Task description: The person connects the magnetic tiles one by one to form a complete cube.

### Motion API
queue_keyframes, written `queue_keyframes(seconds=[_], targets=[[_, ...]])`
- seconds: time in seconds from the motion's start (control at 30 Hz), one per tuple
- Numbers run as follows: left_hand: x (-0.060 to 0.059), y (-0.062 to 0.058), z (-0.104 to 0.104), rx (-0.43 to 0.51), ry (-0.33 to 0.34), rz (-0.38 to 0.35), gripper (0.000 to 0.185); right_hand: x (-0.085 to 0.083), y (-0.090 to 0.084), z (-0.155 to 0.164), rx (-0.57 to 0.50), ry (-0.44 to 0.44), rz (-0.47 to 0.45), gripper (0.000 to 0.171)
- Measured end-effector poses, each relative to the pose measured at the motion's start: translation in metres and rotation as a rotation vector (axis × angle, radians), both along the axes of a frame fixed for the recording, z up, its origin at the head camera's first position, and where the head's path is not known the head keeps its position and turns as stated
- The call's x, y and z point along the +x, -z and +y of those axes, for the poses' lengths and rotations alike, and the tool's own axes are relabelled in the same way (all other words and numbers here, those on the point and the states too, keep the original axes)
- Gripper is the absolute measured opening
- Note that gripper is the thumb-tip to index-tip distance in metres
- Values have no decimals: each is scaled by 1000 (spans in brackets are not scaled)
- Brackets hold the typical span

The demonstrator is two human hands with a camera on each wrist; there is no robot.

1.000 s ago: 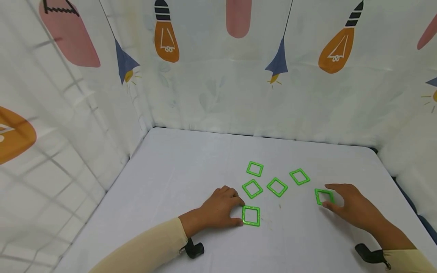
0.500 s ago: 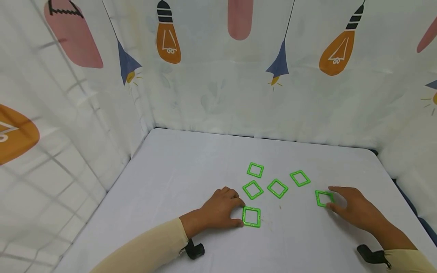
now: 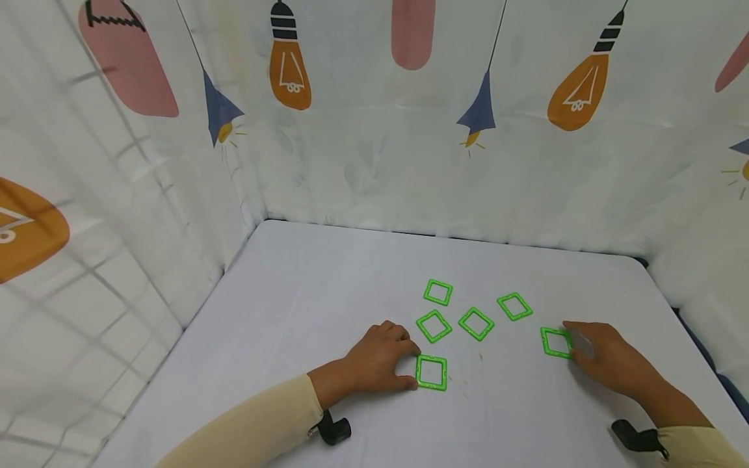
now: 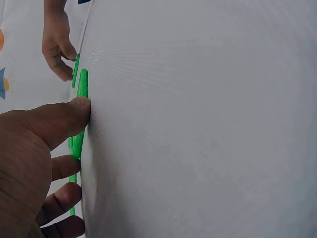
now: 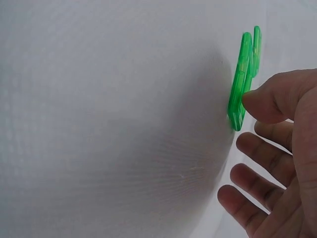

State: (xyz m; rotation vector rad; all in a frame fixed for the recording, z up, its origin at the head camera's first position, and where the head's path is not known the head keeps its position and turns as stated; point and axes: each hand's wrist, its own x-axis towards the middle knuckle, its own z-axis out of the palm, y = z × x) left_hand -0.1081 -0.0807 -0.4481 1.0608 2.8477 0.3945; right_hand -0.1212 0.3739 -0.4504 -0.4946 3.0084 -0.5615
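Observation:
My left hand (image 3: 380,357) pinches a green square magnetic tile (image 3: 443,374) with an open middle, thumb and index finger at its two left corners. In the left wrist view the thumb lies against that tile (image 4: 83,82). Further right lies a second green tile (image 3: 544,341), flat on the table. My right hand (image 3: 608,361) is beside it, index fingertip close to its far right corner and thumb at the right edge. Seen from the right wrist, the thumb tip meets the tile's edge (image 5: 239,91), and the other fingers reach out loosely.
Between and beyond the hands, several more green tiles (image 3: 434,326) lie flat and apart on the white table (image 3: 304,292). A patterned white curtain (image 3: 363,162) closes off the back and sides. Black wrist cameras (image 3: 333,430) stick out below both hands.
My right hand has shifted slightly right, its thumb moving from over the tile's lower corner to its right edge. The left hand and its tile stay in place.

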Motion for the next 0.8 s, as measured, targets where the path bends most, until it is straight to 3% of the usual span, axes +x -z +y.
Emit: queue_keyframes(seconds=[0.6,0.8], targets=[[1,-1,1,-5,-7,-4,51,-1,0,-1,-22,-52,38,48],[1,0,1,-4,-7,-3,51,0,0,-1,14,-18,34,52]])
